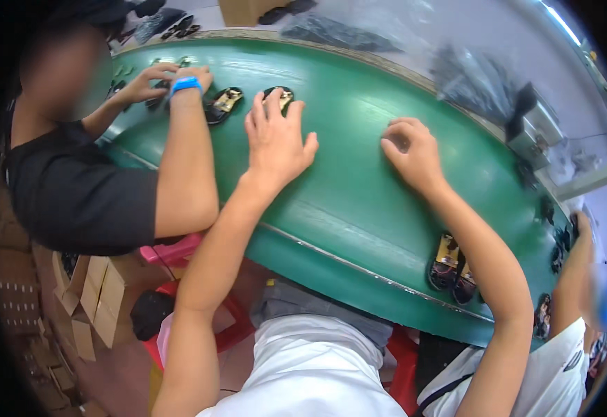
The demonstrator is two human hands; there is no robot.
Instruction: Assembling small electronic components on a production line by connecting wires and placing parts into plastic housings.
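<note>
My left hand (276, 139) reaches over the green belt with its fingers spread. Its fingertips cover part of a black slipper (287, 97) with a gold-coloured inside; whether they touch it I cannot tell. To my right, my right hand (412, 149) hovers over the belt, loosely curled, a gap between thumb and fingers and nothing visible in it. Another black-and-gold slipper (226, 102) lies left of my left hand. Close to my right forearm, at the near edge, are two more slippers (446, 260), one partly hidden by the arm.
A co-worker with a blue wristband (186, 84) handles dark pieces at the left. Another co-worker's arm (574, 271) is at the right edge. Plastic bags (474, 80) and a grey metal box (533, 125) line the far side. Cardboard boxes (105, 295) stand on the floor.
</note>
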